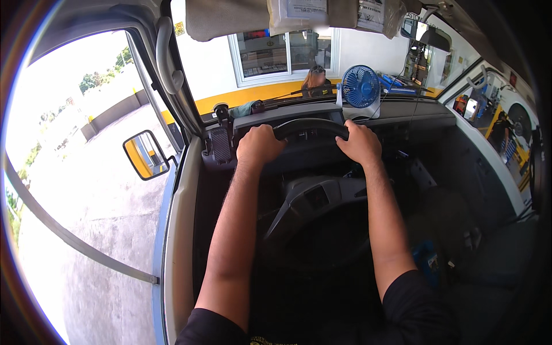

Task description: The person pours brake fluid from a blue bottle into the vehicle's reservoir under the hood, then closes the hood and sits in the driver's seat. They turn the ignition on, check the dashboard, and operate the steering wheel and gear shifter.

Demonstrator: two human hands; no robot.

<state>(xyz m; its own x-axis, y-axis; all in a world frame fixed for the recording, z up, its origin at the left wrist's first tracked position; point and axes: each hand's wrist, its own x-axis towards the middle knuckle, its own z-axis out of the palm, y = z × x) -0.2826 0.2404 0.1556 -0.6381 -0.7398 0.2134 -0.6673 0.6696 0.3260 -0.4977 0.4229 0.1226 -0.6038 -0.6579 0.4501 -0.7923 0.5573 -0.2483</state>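
Note:
Both my arms stretch forward to a black steering wheel (313,125). On the upper left of its rim, my left hand (260,145) is wrapped round the wheel. My right hand (361,142) grips the rim at the upper right, its thumb pointing inward. Below and between my forearms show the wheel's grey hub and spokes (313,198); the lower rim is lost in shadow. Just left of my left hand stands a black phone holder (221,144). A blue fan (360,86) sits on the dashboard beyond my right hand.
At the left, the door opening shows a side mirror (146,155), a seat belt (75,238) and pavement outside. Past the windshield are a white and yellow wall, a window (264,54) and a person (316,81). A sun visor (227,20) holding papers in plastic hangs overhead.

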